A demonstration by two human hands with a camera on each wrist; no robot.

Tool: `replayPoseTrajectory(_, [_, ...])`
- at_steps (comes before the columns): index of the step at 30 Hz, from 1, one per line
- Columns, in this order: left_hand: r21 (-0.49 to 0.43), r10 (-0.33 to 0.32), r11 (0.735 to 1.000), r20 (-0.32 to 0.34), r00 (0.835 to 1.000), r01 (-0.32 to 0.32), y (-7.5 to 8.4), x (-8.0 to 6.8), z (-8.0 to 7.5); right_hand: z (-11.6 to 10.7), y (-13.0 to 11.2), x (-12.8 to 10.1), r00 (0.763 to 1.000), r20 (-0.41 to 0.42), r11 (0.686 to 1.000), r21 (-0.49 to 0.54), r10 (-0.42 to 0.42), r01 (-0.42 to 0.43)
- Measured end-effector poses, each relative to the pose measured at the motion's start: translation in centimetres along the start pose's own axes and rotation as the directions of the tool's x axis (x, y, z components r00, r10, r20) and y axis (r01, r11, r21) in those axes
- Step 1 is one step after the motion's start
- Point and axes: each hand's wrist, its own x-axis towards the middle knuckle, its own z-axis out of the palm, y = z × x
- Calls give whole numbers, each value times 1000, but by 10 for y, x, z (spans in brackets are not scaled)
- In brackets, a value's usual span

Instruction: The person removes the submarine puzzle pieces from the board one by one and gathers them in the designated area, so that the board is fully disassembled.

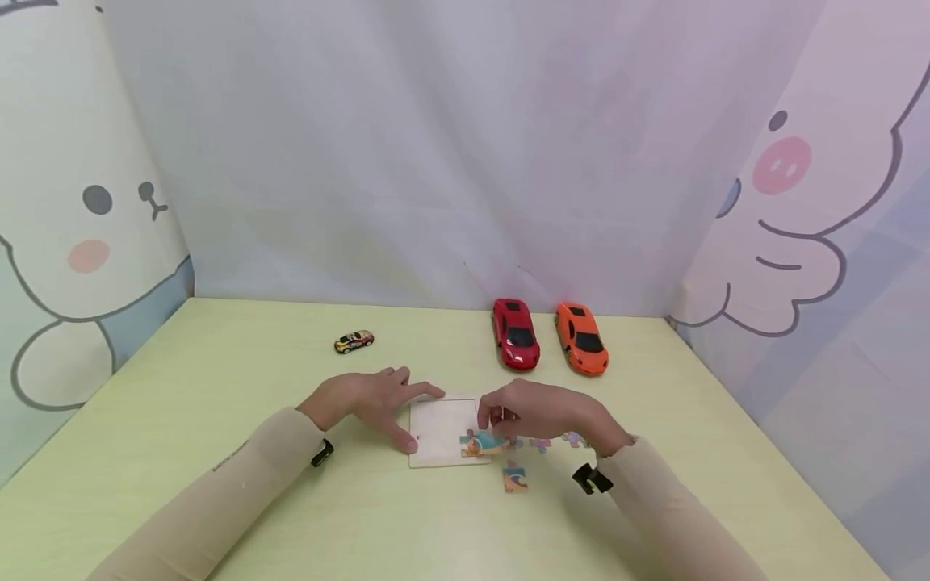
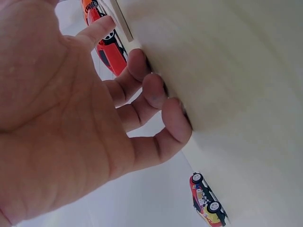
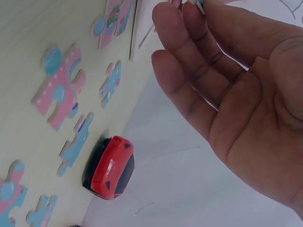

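Observation:
A shallow white puzzle tray lies flat at the middle of the table, with a few joined teal and orange jigsaw pieces in its lower right part. My left hand is spread at its left side. The thumb touches the lower left corner and the index finger reaches the top edge, while the other fingers bend down onto the tabletop. Over the tray's right side, my right hand pinches a puzzle piece; mostly hidden by the fingers, it shows only a teal and white bit.
Several loose pink and blue puzzle pieces lie right of the tray. One orange and blue piece sits nearer the front. Behind stand a red toy car, an orange toy car and a small multicoloured car. A curtain closes the back.

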Motion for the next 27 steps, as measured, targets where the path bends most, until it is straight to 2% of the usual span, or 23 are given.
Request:
replayPoseTrajectory(8, [-1,-10,1000,6,1000,10,0,1,4,0,12,-20,999,9,999,33,41,-41])
replayPoseTrajectory(13, [-22,-1,1000,-8,1000,1,-4,-1,2,-12,13,-29,999,23,999,23,46,-46])
replayPoseTrajectory(18, [-36,3,999,-10,1000,-4,-8,-3,-1,-23,14,-34,995,51,996,5,83,-84])
replayPoseTrajectory(22, [-46,20,999,-6,1000,-20,-7,-1,0,-23,19,-37,988,81,992,0,128,-129])
replayPoseTrajectory(27, [-42,22,999,-4,1000,-23,-4,2,0,-20,22,-39,984,108,989,-3,144,-145])
